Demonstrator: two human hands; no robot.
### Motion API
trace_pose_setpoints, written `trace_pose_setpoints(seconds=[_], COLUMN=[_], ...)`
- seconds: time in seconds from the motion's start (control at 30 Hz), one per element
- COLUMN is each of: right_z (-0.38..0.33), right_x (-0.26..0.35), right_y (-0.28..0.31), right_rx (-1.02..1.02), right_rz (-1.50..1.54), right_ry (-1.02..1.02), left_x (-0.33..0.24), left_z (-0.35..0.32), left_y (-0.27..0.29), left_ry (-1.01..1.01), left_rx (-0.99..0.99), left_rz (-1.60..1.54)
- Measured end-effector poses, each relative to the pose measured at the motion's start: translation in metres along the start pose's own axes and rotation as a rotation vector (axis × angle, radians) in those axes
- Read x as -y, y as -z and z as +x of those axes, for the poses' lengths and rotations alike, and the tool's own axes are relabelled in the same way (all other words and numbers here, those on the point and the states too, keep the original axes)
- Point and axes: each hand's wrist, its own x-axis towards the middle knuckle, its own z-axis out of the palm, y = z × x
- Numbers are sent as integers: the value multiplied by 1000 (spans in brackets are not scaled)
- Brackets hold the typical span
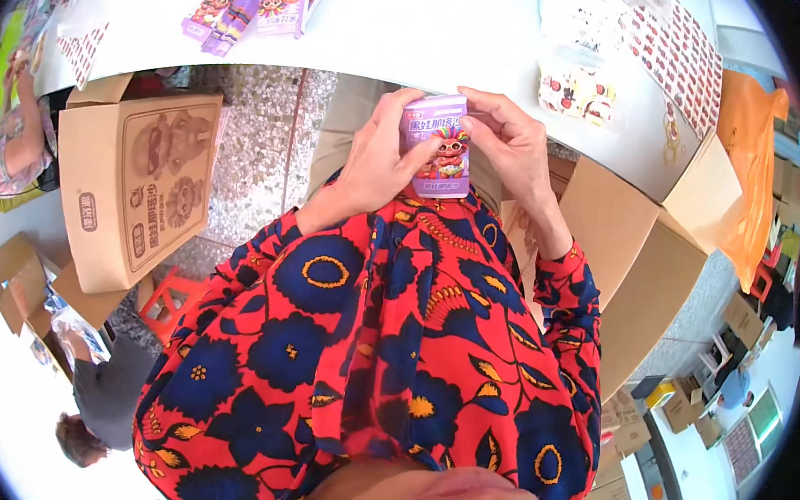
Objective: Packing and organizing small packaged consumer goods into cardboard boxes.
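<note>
A small purple carton (445,178) with a colourful cartoon figure on its front is held upright between my hands, just off the table's near edge. My left hand (381,153) grips its left side, the thumb lying across the front. At its upper right corner, my right hand (513,144) has fingers at the top edge and the thumb on the front, closed on the carton. The carton's back and the fingers behind it are hidden.
On the white table (417,35) lie purple cartons (283,6) and sticker sheets (674,55). Brown cardboard boxes stand at left (137,187) and right (629,259). An orange plastic bag (742,174) hangs at far right. A co-worker's arm (24,126) shows at far left.
</note>
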Motion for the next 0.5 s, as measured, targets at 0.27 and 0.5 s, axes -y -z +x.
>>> trace_pose_setpoints(seconds=[0.27,0.5], right_z=[-16,-17], right_x=[-10,-3], right_y=[-10,-4], right_rx=[2,3], right_rz=[-3,-224], right_ry=[0,144], left_x=[9,10], left_z=[-5,-5], left_y=[5,5], left_ry=[-261,-292], left_rx=[1,67], left_rz=[7,17])
